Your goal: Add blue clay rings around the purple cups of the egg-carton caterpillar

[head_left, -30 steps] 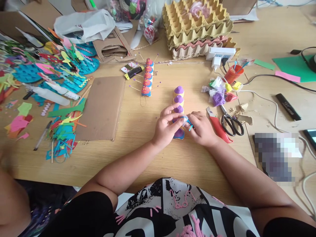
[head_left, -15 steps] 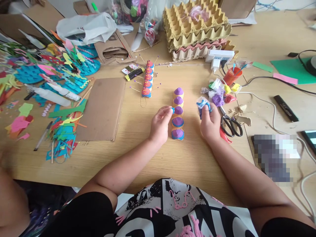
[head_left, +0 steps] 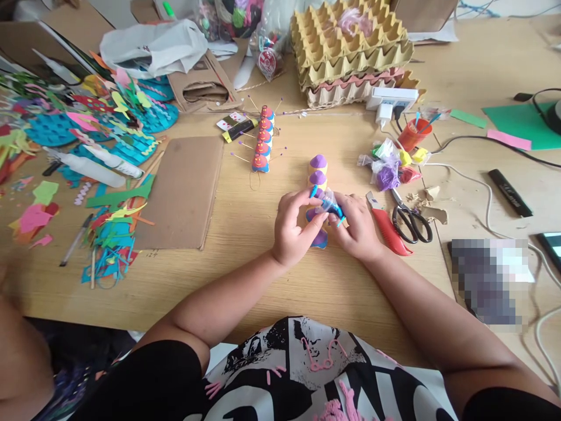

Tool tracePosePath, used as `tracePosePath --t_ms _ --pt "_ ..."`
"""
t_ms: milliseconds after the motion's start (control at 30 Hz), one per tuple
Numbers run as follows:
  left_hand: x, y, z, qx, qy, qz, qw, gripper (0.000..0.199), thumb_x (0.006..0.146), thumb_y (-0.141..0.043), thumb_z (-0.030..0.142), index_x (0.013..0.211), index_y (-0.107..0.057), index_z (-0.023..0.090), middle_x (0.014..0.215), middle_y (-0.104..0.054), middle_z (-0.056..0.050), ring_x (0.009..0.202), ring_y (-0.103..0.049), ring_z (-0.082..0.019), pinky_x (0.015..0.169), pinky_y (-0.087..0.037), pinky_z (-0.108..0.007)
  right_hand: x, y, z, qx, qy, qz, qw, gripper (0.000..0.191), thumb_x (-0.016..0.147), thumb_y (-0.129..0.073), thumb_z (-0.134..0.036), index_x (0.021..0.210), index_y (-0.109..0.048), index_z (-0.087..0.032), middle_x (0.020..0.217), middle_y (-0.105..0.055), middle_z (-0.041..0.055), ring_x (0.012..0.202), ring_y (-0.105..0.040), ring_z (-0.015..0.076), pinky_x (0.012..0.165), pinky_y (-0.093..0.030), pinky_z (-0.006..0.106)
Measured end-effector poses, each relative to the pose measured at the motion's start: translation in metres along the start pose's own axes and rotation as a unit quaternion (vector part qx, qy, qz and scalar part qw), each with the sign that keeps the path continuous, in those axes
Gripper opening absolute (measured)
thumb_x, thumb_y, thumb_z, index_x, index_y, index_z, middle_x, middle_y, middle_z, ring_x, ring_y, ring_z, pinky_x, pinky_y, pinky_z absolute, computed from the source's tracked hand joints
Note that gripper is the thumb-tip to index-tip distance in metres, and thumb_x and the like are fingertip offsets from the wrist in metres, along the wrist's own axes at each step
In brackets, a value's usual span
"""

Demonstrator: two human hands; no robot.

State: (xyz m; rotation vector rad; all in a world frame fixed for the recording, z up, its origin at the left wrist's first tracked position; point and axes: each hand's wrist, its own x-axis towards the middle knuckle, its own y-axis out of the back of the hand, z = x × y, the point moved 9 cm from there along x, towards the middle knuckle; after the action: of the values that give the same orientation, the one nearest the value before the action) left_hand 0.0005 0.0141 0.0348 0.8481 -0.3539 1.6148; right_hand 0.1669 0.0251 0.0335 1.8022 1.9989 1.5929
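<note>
My left hand (head_left: 294, 227) and my right hand (head_left: 357, 229) meet over the table, both closed on a small clear plastic bag of blue modelling clay (head_left: 329, 203). A bit of blue clay (head_left: 314, 190) shows at my left fingertips. Beneath my hands stands an egg-carton strip with purple clay caps (head_left: 318, 161); its middle is partly hidden, and its near end shows blue around the purple. Farther back on the left is a finished-looking caterpillar (head_left: 263, 140) with red tops, blue sides and thin sticks poking out.
Right of my hands lie a red-handled cutter (head_left: 392, 231), black scissors (head_left: 411, 216) and bagged clay (head_left: 388, 174). Egg trays (head_left: 350, 52) are stacked behind. A cardboard sheet (head_left: 182, 193) and paper scraps (head_left: 116, 240) lie left. Another person's arm (head_left: 21, 356) is at lower left.
My right hand has moved left with the bag of blue clay, and my hands have come together over the purple-capped strip. The red-handled cutter is now uncovered.
</note>
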Motion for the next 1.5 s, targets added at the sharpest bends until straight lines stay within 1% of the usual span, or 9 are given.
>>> tracePosePath --t_ms 233,400,533,667,867,1000,1233,1367,1500 --pt "0.001 0.006 -0.004 0.007 0.004 0.024 1.000 0.029 0.108 -0.070 0.038 0.136 -0.069 0.029 0.113 -0.082 -0.005 0.111 -0.078 -0.022 0.108 -0.061 -0.044 0.001 0.005 -0.003 0.021 0.012 0.008 1.000 0.039 0.109 -0.059 -0.048 0.140 -0.065 -0.024 0.101 -0.080 0.0106 0.090 -0.071 0.0307 0.083 -0.055 0.048" --pt "0.002 0.009 0.011 0.019 -0.061 0.038 0.997 0.027 0.108 -0.071 0.028 0.135 -0.071 0.031 0.117 -0.083 -0.004 0.112 -0.079 -0.020 0.104 -0.064 -0.039 0.004 0.001 0.006 0.199 -0.050 -0.021 0.978 0.059 0.102 -0.067 -0.071 0.137 -0.068 -0.023 0.116 -0.080 0.0128 0.098 -0.072 0.0291 0.086 -0.059 0.046" --pt "0.004 0.006 0.029 0.036 -0.127 0.023 0.991 0.029 0.107 -0.072 0.018 0.134 -0.071 0.028 0.115 -0.085 -0.002 0.108 -0.081 -0.017 0.099 -0.067 -0.035 0.004 -0.011 0.011 0.270 -0.102 -0.073 0.955 0.060 0.101 -0.061 -0.081 0.106 -0.074 -0.023 0.095 -0.074 0.0078 0.088 -0.068 0.0254 0.083 -0.057 0.042" --pt "0.004 0.007 0.030 0.047 -0.132 0.032 0.990 0.034 0.106 -0.074 0.017 0.138 -0.069 0.027 0.117 -0.085 -0.004 0.111 -0.080 -0.018 0.102 -0.067 -0.036 0.005 -0.006 0.012 0.259 -0.113 -0.058 0.958 0.058 0.100 -0.066 -0.079 0.110 -0.075 -0.023 0.093 -0.074 0.0072 0.085 -0.068 0.0243 0.079 -0.056 0.040" --pt "0.001 0.001 0.026 0.060 -0.137 0.012 0.989 0.047 0.105 -0.075 0.022 0.150 -0.063 0.026 0.128 -0.081 -0.008 0.123 -0.078 -0.022 0.110 -0.066 -0.041 0.008 0.001 0.005 0.151 -0.044 -0.040 0.987 0.054 0.099 -0.072 -0.074 0.118 -0.076 -0.023 0.092 -0.078 0.0087 0.083 -0.068 0.0267 0.080 -0.055 0.043" --pt "0.000 -0.001 0.021 0.025 -0.118 -0.009 0.993 0.049 0.106 -0.072 0.020 0.153 -0.060 0.028 0.133 -0.079 -0.009 0.128 -0.077 -0.025 0.114 -0.066 -0.045 0.006 0.000 0.004 0.114 -0.025 -0.034 0.993 0.054 0.104 -0.064 -0.073 0.120 -0.076 -0.023 0.090 -0.076 0.0087 0.081 -0.067 0.0266 0.077 -0.052 0.042" --pt "-0.004 -0.010 0.012 -0.059 -0.067 -0.044 0.995 0.042 0.108 -0.069 0.028 0.150 -0.064 0.027 0.139 -0.077 -0.012 0.140 -0.073 -0.029 0.118 -0.065 -0.049 0.006 0.002 0.004 0.116 -0.025 -0.016 0.993 0.052 0.108 -0.057 -0.071 0.106 -0.074 -0.022 0.083 -0.071 0.0063 0.076 -0.063 0.0243 0.073 -0.050 0.040" --pt "-0.006 -0.011 0.000 -0.125 0.013 -0.020 0.992 0.047 0.109 -0.072 0.029 0.155 -0.060 0.029 0.126 -0.085 -0.008 0.125 -0.081 -0.024 0.120 -0.062 -0.049 0.005 0.000 0.007 0.104 -0.038 -0.026 0.994 0.055 0.107 -0.057 -0.074 0.113 -0.075 -0.022 0.086 -0.074 0.0073 0.079 -0.065 0.0257 0.076 -0.051 0.041" --pt "-0.005 -0.006 -0.007 -0.145 0.038 0.034 0.988 0.040 0.104 -0.081 0.029 0.142 -0.068 0.028 0.112 -0.087 -0.002 0.110 -0.085 -0.019 0.113 -0.064 -0.042 0.003 -0.003 0.008 0.082 -0.041 -0.041 0.995 0.059 0.108 -0.054 -0.074 0.122 -0.076 -0.021 0.090 -0.077 0.0095 0.083 -0.069 0.0278 0.079 -0.053 0.043"
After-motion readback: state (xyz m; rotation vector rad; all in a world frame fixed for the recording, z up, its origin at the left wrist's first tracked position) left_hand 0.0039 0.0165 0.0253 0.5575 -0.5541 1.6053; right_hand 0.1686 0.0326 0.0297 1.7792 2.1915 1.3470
